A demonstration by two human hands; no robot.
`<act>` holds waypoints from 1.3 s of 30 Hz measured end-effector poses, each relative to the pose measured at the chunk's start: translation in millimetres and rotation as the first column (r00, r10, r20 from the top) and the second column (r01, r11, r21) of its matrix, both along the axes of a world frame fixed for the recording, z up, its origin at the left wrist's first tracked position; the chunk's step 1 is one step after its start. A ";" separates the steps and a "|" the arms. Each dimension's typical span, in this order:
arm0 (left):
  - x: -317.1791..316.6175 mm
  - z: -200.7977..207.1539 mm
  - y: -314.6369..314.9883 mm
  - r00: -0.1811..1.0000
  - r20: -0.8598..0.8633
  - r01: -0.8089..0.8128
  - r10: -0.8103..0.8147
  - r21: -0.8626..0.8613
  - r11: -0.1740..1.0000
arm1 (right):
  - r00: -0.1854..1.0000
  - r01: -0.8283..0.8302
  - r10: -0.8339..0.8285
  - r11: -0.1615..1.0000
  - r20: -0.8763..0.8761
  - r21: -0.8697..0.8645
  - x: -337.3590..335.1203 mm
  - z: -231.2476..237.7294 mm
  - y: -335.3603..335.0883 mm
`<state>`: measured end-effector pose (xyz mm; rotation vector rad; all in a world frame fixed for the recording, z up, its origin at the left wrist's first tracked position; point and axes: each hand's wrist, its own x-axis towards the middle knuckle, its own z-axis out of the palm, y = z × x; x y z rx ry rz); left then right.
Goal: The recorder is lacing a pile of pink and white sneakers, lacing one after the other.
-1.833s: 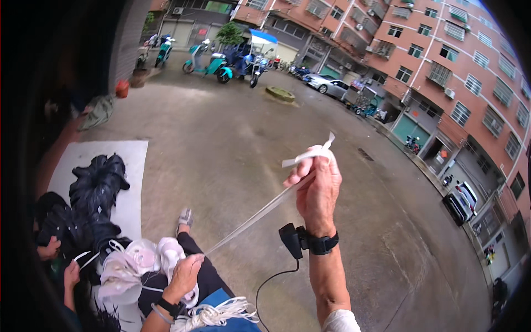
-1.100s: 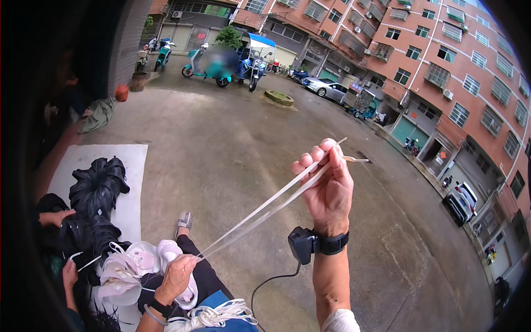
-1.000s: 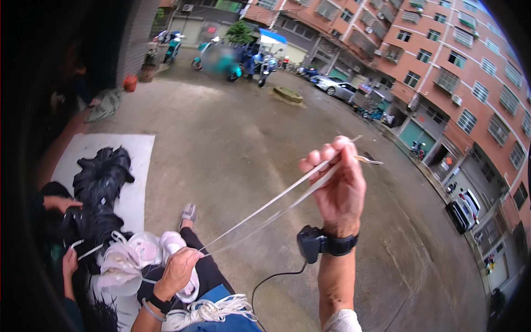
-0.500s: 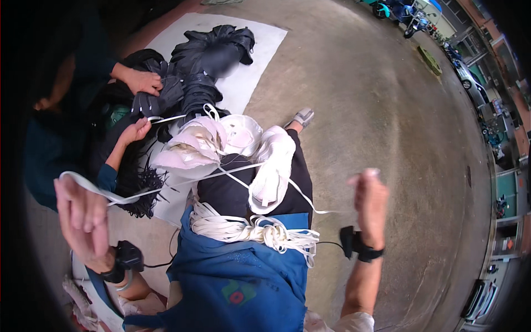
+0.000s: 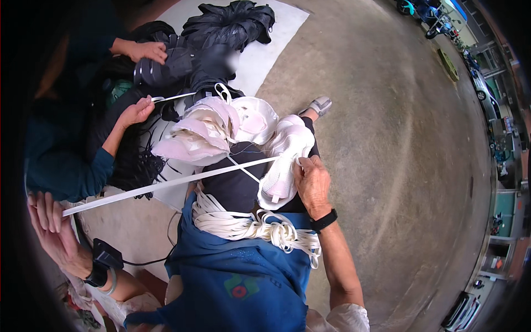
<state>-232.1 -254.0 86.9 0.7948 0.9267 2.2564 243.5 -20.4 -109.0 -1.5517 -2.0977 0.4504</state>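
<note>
A white shoe upper point(image 5: 285, 166) lies over my dark trouser leg, its opening toward me. From its eyelets a flat white shoelace point(image 5: 166, 183) runs taut to the far left, where my left hand point(image 5: 58, 229) is closed on it. My right hand point(image 5: 313, 185) is closed in a pinch at the upper's right side, with a bit of white lace at its fingertips; the finger pads are partly hidden. Several more pinkish-white uppers point(image 5: 204, 130) lie together beyond my knees. A knotted bundle of white laces point(image 5: 251, 224) rests across my lap on the blue apron point(image 5: 232, 271).
At the left, a co-worker's hand point(image 5: 135, 112) pulls a white lace, and their other hand point(image 5: 149, 52) rests on black shoe uppers. More black uppers point(image 5: 229, 25) are heaped on a white sheet point(image 5: 282, 33). Concrete floor point(image 5: 398, 155) stretches right toward parked motorbikes point(image 5: 442, 25).
My right hand has come in from the right to the shoe upper's side. My left hand has moved outward and down, and the lace it holds has straightened. The view has shifted slightly.
</note>
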 end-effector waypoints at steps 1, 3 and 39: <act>-10.0 1.3 -8.1 0.999 0.015 0.047 -0.047 0.025 0.999 | 0.999 -0.022 0.022 1.000 0.048 0.004 0.2 3.9 0.9; -19.7 3.0 -16.3 0.984 -0.002 0.181 -0.181 0.031 0.983 | 0.994 -0.051 0.051 0.999 0.095 -0.001 -0.7 9.7 2.5; 309.9 -191.5 249.4 0.085 -0.765 -0.036 -0.638 -0.643 0.765 | 0.967 0.040 -0.105 0.963 -0.233 -0.268 4.5 -3.7 -12.8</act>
